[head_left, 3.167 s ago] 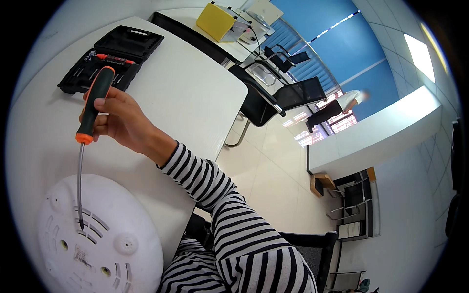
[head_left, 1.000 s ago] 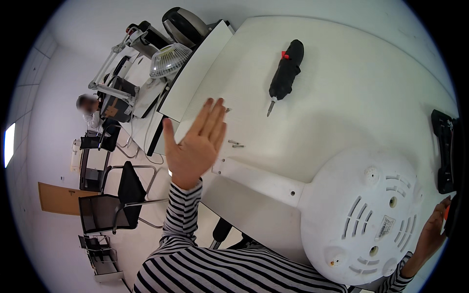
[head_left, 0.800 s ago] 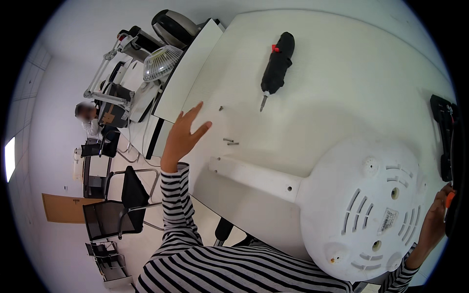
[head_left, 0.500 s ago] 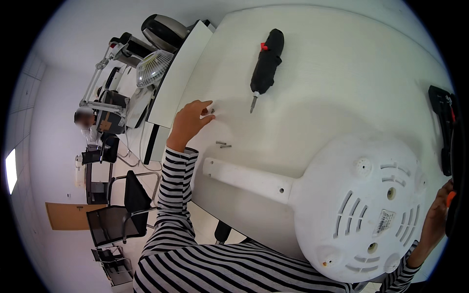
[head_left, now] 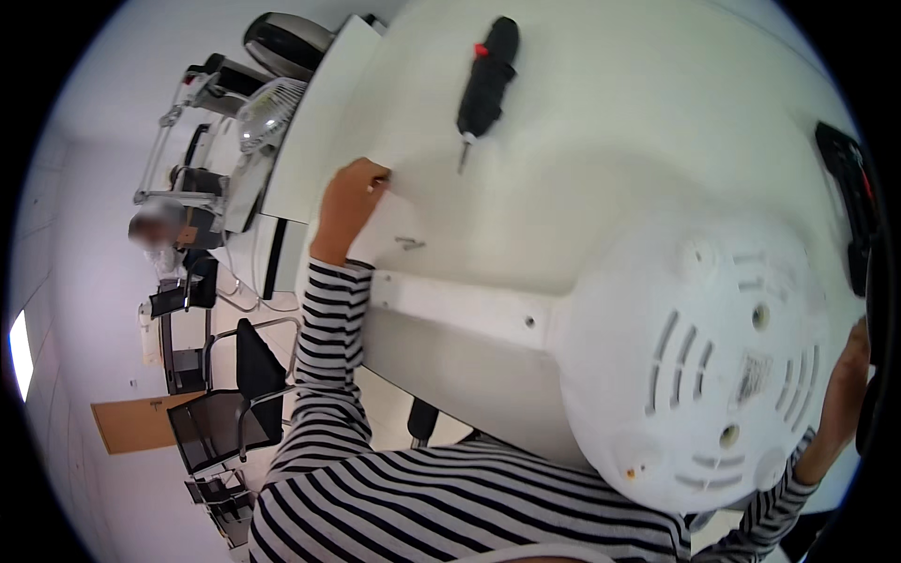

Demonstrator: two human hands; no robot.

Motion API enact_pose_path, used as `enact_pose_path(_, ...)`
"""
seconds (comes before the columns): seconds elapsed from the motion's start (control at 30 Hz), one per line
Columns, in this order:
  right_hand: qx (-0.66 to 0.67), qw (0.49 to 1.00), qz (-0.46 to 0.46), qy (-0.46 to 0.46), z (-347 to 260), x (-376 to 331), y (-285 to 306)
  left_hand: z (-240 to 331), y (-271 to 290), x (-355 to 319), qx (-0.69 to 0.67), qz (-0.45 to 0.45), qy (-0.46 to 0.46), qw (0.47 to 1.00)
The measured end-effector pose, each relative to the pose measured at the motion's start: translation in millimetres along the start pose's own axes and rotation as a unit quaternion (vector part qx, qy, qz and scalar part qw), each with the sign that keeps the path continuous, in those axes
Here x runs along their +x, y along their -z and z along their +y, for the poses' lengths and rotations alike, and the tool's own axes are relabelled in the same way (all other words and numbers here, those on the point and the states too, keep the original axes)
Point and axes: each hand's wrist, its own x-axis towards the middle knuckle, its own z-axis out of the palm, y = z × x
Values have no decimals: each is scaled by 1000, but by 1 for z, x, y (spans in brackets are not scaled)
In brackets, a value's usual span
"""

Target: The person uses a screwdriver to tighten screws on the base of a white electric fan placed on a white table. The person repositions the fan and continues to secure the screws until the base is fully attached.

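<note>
My left hand [head_left: 349,205] is closed in a pinch at the table's left part, with a small metal screw between the fingertips, mostly covered by them. Just nearer to me, loose screws [head_left: 409,243] lie beside the neck of a white fan base [head_left: 694,366]. That base rests upside down, its slotted round underside up and its flat neck [head_left: 450,305] pointing left. Farther off lies a black electric screwdriver [head_left: 488,80] with a red switch, its bit toward me. My right hand [head_left: 847,375] is at the right edge beyond the base; its fingers are hidden by the dark rim.
A black tool case [head_left: 849,206] with red parts lies at the far right of the white table [head_left: 601,131]. On the left, another table [head_left: 310,141] holds a small fan [head_left: 270,114] and a dark appliance [head_left: 286,45]. Black chairs [head_left: 258,371] and a person [head_left: 160,230] are beyond.
My left hand has closed its fingers on a small screw that lay by them on the table. The view has shifted, so table things appear higher and farther left. My right hand stays at the edge.
</note>
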Motion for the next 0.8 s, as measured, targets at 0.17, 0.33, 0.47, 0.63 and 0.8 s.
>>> enact_pose_path(0.17, 1, 985, -131, -108, 8, 0, -10, -6, -2, 3, 18, -21, -9, 1000)
enact_pose_path(0.33, 27, 999, 17, 12, 10, -8, -9, 2, 1, 4, 4, -30, 13, 999)
enact_pose_path(0.47, 25, 999, 24, 15, 14, -9, -14, 8, 5, 4, -4, -36, 20, 999)
enact_pose_path(0.63, 33, 999, 32, -14, 15, -8, -17, 8, 3, 4, -23, -32, 15, 999)
enact_pose_path(0.8, -42, 999, 18, -6, 5, -11, -8, 7, 3, 0, -79, -2, -16, 997)
